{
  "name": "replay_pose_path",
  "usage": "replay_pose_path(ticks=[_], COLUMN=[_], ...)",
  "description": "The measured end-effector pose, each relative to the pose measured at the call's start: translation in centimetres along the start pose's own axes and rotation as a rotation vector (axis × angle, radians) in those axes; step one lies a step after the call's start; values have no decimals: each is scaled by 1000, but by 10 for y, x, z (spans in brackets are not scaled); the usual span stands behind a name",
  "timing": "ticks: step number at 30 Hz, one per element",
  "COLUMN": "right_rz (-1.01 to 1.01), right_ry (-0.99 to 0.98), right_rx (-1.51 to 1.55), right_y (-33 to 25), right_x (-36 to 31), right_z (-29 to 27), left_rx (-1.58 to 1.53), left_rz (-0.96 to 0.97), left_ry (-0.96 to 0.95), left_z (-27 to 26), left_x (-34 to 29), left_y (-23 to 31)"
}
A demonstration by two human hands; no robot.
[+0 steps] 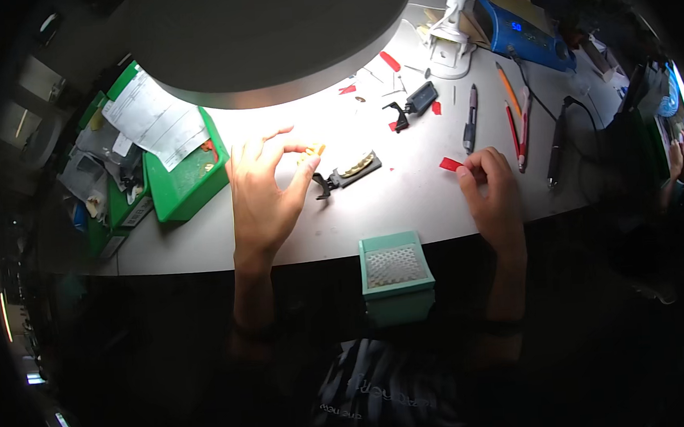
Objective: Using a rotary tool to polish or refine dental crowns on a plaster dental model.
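Below the teal box (395,276), keep the left hand (266,191) pinching the small yellow part (312,150) steadily, while the right hand (493,192) grip pinches the red strip (452,164) near its end.

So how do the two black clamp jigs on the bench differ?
The near clamp jig lies beside the left hand and carries a pale yellowish part; the far clamp jig lies further back near the lamp base, with no such part visible on it. The near one sits under brighter light. Both are small, black and lie angled alike.

A white printed sheet (154,119) lies on green boxes (187,172) at upper left; a blue-lit display (516,27) glows at upper right.
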State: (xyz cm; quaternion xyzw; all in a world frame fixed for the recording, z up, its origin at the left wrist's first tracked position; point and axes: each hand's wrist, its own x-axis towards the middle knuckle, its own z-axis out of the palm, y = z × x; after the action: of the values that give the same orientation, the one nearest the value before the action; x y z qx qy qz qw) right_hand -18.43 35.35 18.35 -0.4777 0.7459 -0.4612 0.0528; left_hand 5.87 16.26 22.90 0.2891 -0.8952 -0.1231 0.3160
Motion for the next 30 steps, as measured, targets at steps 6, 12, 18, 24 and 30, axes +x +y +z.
replay_pose_path(ticks=[6,12,18,24,30], right_rz=[0,46,-30,-96,-136], right_ry=[24,-2,-68,-212,-178], right_rx=[55,296,479,426,341], right_y=[-7,-24,-61,-49,-52], right_x=[5,1,-1,0,-3], right_z=[-6,4,23,25,29], left_rx=[62,-385,-597,-430,-352], left_rz=[-141,-252,-119,13,117], left_ry=[-51,-118,-172,-207,-154], left_z=[-4,-4,13,17,19], left_x=[13,7,6,3,0], left_y=[-29,23,64,53,52])
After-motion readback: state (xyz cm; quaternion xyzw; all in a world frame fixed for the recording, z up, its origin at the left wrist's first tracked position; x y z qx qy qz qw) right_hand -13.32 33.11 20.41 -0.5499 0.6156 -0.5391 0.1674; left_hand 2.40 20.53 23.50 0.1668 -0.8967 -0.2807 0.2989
